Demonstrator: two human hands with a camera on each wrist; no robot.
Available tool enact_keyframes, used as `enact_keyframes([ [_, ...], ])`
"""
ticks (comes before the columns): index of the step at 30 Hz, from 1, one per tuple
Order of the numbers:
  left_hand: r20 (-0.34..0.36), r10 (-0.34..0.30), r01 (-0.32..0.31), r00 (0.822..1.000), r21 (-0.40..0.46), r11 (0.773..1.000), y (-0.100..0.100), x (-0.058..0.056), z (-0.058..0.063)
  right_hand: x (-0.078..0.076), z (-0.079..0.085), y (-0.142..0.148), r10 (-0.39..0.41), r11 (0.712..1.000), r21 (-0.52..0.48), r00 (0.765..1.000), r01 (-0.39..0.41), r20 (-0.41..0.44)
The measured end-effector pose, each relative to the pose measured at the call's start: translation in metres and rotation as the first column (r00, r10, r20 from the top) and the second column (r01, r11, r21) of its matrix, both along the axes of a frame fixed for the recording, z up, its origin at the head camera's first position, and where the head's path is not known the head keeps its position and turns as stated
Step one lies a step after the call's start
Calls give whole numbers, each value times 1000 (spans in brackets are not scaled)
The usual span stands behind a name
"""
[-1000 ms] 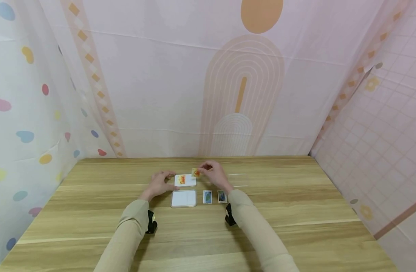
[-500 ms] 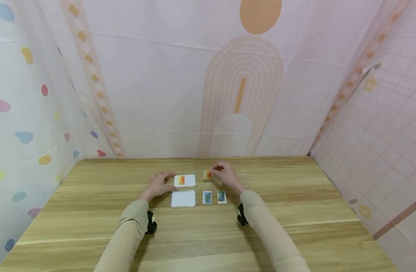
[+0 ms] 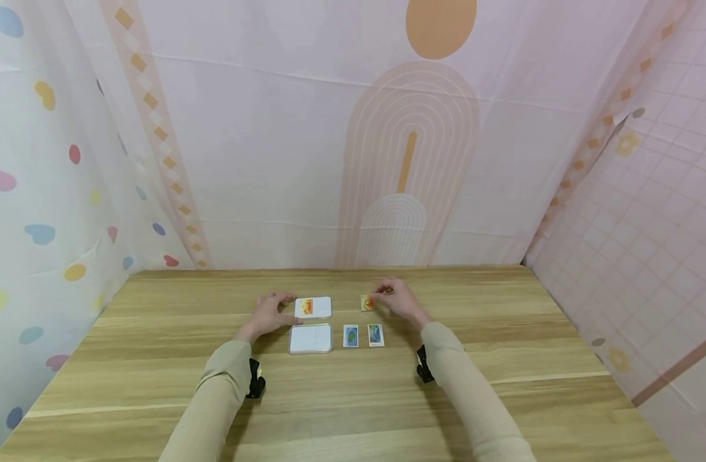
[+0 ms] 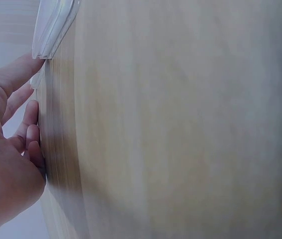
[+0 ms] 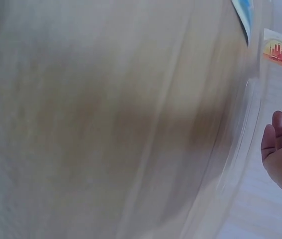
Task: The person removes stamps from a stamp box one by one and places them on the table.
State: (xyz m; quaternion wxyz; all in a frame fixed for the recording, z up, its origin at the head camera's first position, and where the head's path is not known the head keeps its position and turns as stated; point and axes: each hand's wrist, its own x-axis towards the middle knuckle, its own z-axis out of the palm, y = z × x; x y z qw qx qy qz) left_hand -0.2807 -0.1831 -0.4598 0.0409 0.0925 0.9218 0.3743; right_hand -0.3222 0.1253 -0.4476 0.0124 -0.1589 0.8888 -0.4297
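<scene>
We see right hand (image 3: 397, 299) pinching orange card (image 3: 367, 303) near far edge of table (image 3: 520, 385). Left hand (image 3: 268, 313) spread, at left end of farther case (image 3: 322, 307).

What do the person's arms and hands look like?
The left arm and right arm wear long, plain beige sleeves, wrinkled in places. A small black device sits at the left wrist and another at the right wrist. The left hand and right hand wear no gloves.
</scene>
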Motion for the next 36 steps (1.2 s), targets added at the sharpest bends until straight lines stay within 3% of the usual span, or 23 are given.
enact_keyframes([
  [10,0,2,-2,1000,0,1000,1,1,1,1,-3,2,-23,999,32,1000,23,17],
  [23,-7,-4,4,1000,7,1000,2,1,1,1,-7,-4,-80,983,162,995,88,-57],
  [36,-1,3,-3,1000,-7,1000,1,1,2,1,-8,-5,-76,978,186,993,92,-91],
])
